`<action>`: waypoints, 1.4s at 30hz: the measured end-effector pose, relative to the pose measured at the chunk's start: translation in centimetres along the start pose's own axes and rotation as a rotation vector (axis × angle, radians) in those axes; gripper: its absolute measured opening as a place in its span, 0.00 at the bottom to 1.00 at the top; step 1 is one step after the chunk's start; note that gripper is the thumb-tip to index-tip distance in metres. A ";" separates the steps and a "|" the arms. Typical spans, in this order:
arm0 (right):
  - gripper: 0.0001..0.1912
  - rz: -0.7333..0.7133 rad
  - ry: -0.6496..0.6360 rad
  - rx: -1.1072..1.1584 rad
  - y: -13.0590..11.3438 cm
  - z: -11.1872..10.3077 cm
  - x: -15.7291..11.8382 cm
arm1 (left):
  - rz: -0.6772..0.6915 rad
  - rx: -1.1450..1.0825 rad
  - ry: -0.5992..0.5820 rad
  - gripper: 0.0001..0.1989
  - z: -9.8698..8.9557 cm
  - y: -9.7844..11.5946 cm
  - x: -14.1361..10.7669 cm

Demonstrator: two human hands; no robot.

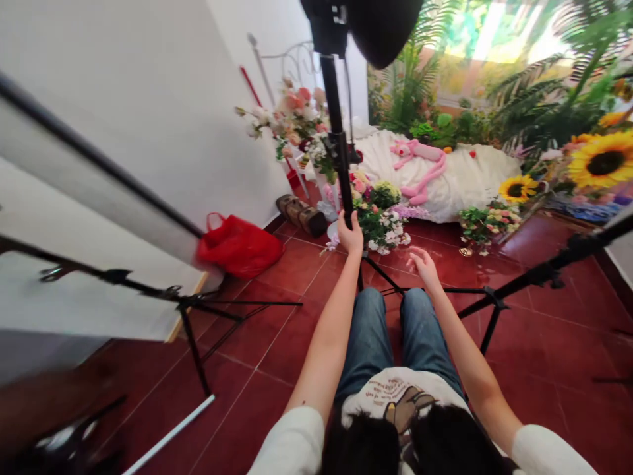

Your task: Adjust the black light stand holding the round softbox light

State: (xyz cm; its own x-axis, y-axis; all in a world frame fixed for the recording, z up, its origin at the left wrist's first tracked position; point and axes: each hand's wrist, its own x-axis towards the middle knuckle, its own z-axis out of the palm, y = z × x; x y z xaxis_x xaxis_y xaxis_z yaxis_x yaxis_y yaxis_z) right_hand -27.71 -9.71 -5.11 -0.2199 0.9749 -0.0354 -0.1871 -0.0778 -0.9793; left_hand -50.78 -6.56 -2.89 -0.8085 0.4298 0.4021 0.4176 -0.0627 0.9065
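Observation:
In the head view a black light stand point(335, 99) rises in front of me, with a dark lamp head point(386, 30) at its top. My left hand point(350, 232) is wrapped round the lower part of its pole. To the right of the pole, my right hand point(424, 266) hovers over the floor near my knee, its fingers loosely apart and nothing in them. White and pink artificial flowers point(383, 224) stand just beyond my hands. The stand's legs spread on the floor close to my knees.
A second tripod point(185, 300) stands at left, and another black stand point(534, 264) slants in from the right. A red bag point(242, 247) lies against the wall. Behind are a white cloth point(475, 185), a pink plush toy point(420, 155) and sunflowers point(603, 161). A white tube point(168, 435) lies on the tiles.

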 end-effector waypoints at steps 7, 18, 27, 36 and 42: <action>0.22 -0.009 0.540 0.159 -0.4 -14.2 -6.9 | -0.151 0.080 0.259 0.26 4.8 4.3 -8.7; 0.19 -0.128 0.860 0.349 -2.3 -25.2 -12.7 | 0.069 -0.610 -1.088 0.19 19.2 17.2 -27.1; 0.16 -0.151 0.794 0.458 -4.1 -26.2 -11.1 | 0.174 -0.563 -1.374 0.17 25.3 20.8 -35.4; 0.29 -0.118 0.543 0.649 -9.2 -26.1 -7.2 | 0.140 -0.555 -1.370 0.18 24.8 21.0 -35.5; 0.33 -0.212 0.498 0.611 -9.1 -26.2 -6.4 | 0.117 -0.561 -1.385 0.17 24.3 21.3 -35.3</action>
State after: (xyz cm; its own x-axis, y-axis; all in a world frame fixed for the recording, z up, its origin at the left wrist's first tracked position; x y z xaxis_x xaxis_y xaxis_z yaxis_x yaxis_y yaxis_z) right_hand 0.50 -9.81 -1.18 0.3037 0.9488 -0.0873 -0.6979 0.1591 -0.6983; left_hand -3.27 -1.22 -0.93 0.3745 0.8675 0.3275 -0.0182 -0.3463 0.9380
